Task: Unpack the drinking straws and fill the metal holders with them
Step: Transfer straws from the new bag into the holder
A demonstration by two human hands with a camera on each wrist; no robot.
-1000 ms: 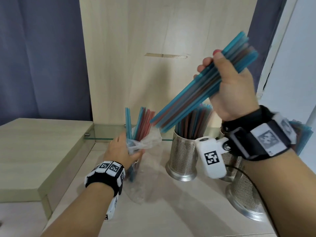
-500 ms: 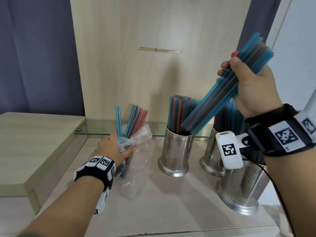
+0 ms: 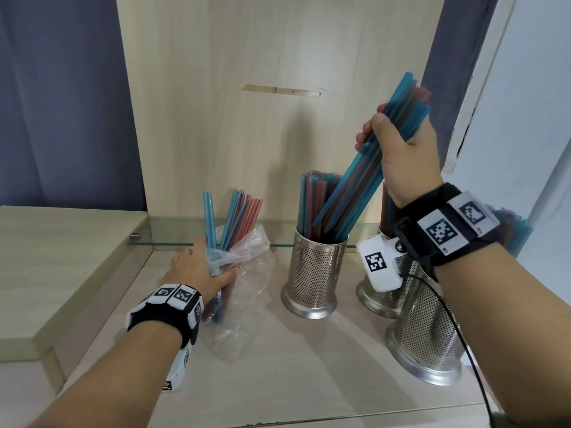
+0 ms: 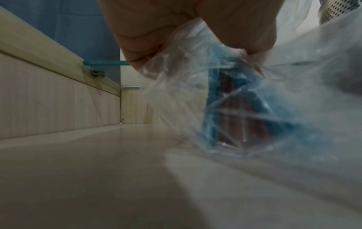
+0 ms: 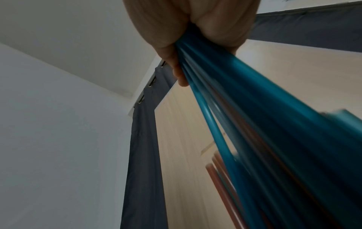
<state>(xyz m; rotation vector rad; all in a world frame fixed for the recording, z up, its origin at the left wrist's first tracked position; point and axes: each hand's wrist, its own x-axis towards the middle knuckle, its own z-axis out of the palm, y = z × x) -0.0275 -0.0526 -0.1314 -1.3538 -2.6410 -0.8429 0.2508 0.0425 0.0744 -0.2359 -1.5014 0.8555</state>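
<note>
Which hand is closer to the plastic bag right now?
Left. The left hand grips the plastic bag around the straws left in it; the right hand is up to the right, holding a straw bundle over the holders.

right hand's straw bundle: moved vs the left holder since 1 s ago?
Yes. The straw bundle in the right hand has tipped steeper, and its lower end has swung right, from near the plastic bag to the mouth of the left metal holder.

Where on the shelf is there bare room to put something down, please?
Bare shelf lies in front, between the plastic bag and the near holder. The raised ledge at left is also bare. Crowded at right, where three metal holders cluster.
</note>
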